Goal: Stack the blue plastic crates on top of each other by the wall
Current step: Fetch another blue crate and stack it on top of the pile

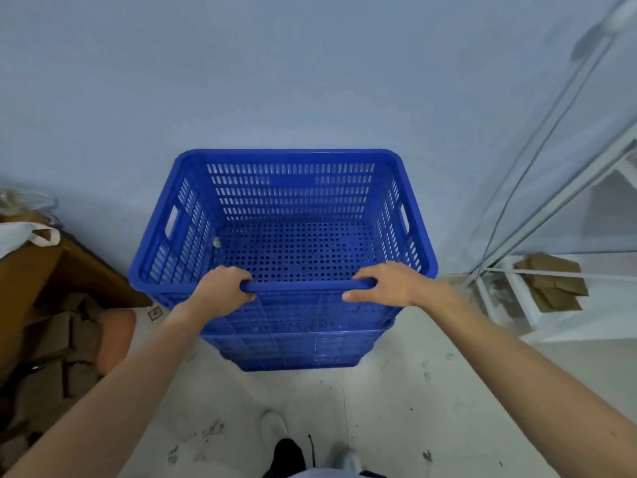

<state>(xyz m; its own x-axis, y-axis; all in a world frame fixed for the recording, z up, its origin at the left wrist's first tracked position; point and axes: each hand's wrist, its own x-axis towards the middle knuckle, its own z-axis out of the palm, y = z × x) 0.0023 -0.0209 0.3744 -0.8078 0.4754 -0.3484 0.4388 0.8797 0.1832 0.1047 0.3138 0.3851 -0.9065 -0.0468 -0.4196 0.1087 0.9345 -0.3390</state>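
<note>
We cannot count the lower crates (pixel 296 343) beneath the top crate (pixel 286 208), and the cardboard box (pixel 31 270) runs off-frame.

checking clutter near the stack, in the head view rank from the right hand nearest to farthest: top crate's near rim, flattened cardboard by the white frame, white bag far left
1. near rim, gripped by the right hand.
2. flattened cardboard, floor, right.
3. white bag, far left edge.

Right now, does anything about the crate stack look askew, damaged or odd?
Nothing stands out. The top blue perforated plastic crate sits squarely on the crates below, with left hand and right hand gripping its near rim.
</note>
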